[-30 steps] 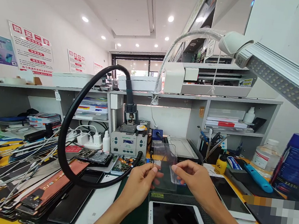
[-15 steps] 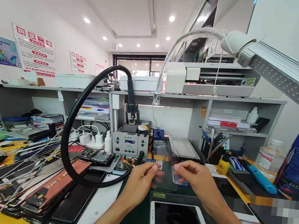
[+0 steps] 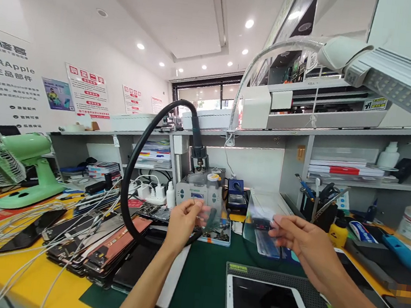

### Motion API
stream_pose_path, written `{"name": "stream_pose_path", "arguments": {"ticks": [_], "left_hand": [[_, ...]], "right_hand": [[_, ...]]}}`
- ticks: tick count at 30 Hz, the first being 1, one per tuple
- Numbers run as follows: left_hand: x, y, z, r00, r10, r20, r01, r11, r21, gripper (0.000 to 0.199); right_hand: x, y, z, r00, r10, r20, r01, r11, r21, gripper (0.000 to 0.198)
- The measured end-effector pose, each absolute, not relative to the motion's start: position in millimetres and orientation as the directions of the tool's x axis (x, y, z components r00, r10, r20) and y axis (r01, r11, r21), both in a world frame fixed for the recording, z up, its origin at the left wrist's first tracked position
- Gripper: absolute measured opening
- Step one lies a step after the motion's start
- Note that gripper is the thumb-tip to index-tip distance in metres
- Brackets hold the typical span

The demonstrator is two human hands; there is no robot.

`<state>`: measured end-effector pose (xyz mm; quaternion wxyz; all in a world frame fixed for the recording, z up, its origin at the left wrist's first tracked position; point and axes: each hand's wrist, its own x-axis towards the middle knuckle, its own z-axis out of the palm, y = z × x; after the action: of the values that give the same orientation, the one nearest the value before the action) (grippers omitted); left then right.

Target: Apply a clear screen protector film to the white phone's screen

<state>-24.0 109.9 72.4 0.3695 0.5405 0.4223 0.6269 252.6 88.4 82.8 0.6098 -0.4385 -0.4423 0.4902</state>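
Note:
My left hand (image 3: 184, 224) is raised in front of the grey soldering station, its thumb and fingers pinched on a thin clear film (image 3: 216, 211) that is hard to make out against the background. My right hand (image 3: 302, 238) is also closed, pinching the edge of a see-through sheet (image 3: 260, 215). The fingers show faintly through both pieces. Whether the two are separate layers of one film, I cannot tell. Below my right hand a white tablet (image 3: 269, 307) with a dark screen lies face up on a black textured pad (image 3: 234, 272).
A hot-air station (image 3: 198, 193) with a looping black hose (image 3: 129, 184) stands behind my left hand. Stacked phone screens (image 3: 103, 256) and white cables (image 3: 23, 231) cover the left side. A green fan (image 3: 35, 163) is far left; a lamp (image 3: 405, 81) overhangs the right. Tools fill a black holder (image 3: 313, 207).
My hands have moved apart, left hand leftward and right hand rightward, with clear film at each. The view has turned to the left, bringing the whole fan in.

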Motion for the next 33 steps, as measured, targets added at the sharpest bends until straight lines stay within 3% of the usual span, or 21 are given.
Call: {"name": "stream_pose_path", "arguments": {"ticks": [5, 8, 12, 16, 20, 24, 33], "left_hand": [[-53, 108, 74, -0.213, 0.846, 0.489, 0.220, -0.446, 0.868, 0.044], [-66, 99, 72, -0.181, 0.778, 0.601, 0.446, -0.480, 0.756, 0.035], [-83, 85, 60, -0.013, 0.671, 0.741, 0.727, -0.503, 0.468, 0.023], [-99, 81, 39, 0.191, 0.602, 0.775, 0.878, -0.458, 0.140, 0.028], [-104, 81, 23, 0.363, 0.594, 0.717, 0.910, -0.393, -0.136, 0.031], [-98, 83, 14, 0.473, 0.618, 0.628, 0.881, -0.345, -0.324, 0.030], [-86, 90, 9, 0.451, 0.754, 0.479, 0.853, -0.204, -0.481, 0.020]], "right_hand": [[260, 91, 85, 0.173, 0.982, 0.073, -0.323, 0.126, -0.938, 0.021], [261, 91, 86, 0.178, 0.981, 0.074, -0.346, 0.133, -0.929, 0.015], [262, 90, 87, 0.157, 0.984, 0.083, -0.341, 0.133, -0.931, 0.016], [263, 87, 89, 0.153, 0.986, 0.073, -0.309, 0.118, -0.944, 0.015], [262, 85, 90, 0.147, 0.986, 0.081, -0.307, 0.123, -0.944, 0.010], [261, 85, 90, 0.150, 0.985, 0.084, -0.302, 0.126, -0.945, 0.010], [262, 86, 87, 0.145, 0.985, 0.096, -0.301, 0.136, -0.944, 0.011]]}}
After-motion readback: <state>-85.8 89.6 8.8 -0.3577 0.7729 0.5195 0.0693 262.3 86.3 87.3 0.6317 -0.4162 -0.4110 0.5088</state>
